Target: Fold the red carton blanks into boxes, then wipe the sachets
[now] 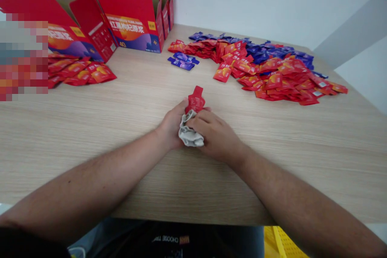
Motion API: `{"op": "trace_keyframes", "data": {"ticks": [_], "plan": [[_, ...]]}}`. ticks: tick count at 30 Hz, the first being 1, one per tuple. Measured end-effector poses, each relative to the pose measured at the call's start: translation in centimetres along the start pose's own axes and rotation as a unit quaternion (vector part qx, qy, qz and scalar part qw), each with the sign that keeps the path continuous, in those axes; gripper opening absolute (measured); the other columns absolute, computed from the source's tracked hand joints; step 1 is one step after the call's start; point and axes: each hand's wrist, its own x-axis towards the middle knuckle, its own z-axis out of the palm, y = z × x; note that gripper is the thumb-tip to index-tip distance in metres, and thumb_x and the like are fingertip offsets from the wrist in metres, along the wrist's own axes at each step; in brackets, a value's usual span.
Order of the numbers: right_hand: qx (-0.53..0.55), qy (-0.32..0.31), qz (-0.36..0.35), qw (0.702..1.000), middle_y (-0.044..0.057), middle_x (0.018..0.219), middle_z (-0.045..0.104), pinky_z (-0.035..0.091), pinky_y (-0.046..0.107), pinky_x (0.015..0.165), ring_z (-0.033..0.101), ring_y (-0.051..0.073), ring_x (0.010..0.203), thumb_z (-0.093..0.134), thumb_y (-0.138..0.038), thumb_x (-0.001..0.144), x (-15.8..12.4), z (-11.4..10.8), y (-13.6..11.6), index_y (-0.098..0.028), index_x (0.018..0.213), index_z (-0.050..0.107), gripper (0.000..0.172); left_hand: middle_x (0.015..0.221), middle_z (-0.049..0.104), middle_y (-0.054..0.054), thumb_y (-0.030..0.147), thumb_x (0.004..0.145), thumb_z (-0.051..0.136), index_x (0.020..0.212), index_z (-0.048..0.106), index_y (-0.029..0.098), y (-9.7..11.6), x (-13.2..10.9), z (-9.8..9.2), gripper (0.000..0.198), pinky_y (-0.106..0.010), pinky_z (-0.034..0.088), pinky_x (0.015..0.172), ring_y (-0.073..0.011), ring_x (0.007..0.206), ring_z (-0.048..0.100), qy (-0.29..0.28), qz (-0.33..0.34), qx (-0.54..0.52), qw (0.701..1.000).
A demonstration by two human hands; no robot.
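Head view: the left hand [172, 125] and right hand [216, 135] are curled closed around a crumpled grey cloth [191, 133], wrapping a red sachet [196, 100] above the tabletop [90, 129]. Beyond the sachet lie heaped red sachets [281, 80], purple sachets [272, 53], then red cartons [133, 16]. A loosened grip could let the sachet slip free.

On the counter [90, 129] in front of me, a cloth [189, 134] and a sachet [196, 100] sit between my left grip [172, 125] and right grip [216, 135], the sachet poking out behind the cloth. A big sachet heap [281, 76] lies ahead to the right, with a smaller cluster [182, 61] just left of it. Another pile [81, 71] lies far left, in front of upright cartons [133, 8] along the back edge.
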Motion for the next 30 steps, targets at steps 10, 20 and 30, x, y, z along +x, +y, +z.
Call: {"op": "trace_keyframes", "data": {"ticks": [10,20,30], "plan": [[-0.002,0.016,-0.004,1.0,0.008,0.102,0.068,0.052,0.036,0.09,0.062,0.023,0.097,0.064,-0.018,0.092,-0.1,0.1,0.4,-0.022,0.107,0.068,0.017,0.092,0.077,-0.01,0.057,0.105,0.035,0.101,0.073,0.016,0.4,0.1,-0.2,0.056,-0.042,0.06,0.092,-0.0267,0.097,0.075,-0.022,0.007,-0.003,1.0],[-0.039,0.134,0.041,0.989,0.008,0.101,0.068,0.053,0.038,0.087,0.062,0.024,0.098,0.061,-0.022,0.095,-0.2,-0.8,1.0,-0.021,0.107,0.067,0.013,0.099,0.077,-0.007,0.039,0.109,0.036,0.104,0.07,0.017,-1.0,-0.2,0.2,0.04,-0.034,0.057,0.092,-0.0201,0.095,0.072,-0.03,0.039,0.023,0.999],[-0.078,0.211,0.093,0.97,0.008,0.098,0.067,0.053,0.038,0.085,0.062,0.024,0.096,0.062,-0.027,0.094,-0.1,-2.3,2.9,-0.021,0.105,0.067,0.013,0.105,0.075,-0.012,0.044,0.108,0.038,0.116,0.068,0.017,-1.6,-0.7,-0.1,0.041,-0.037,0.057,0.081,-0.0226,0.089,0.071,-0.055,-0.02,0.104,0.993]]}}
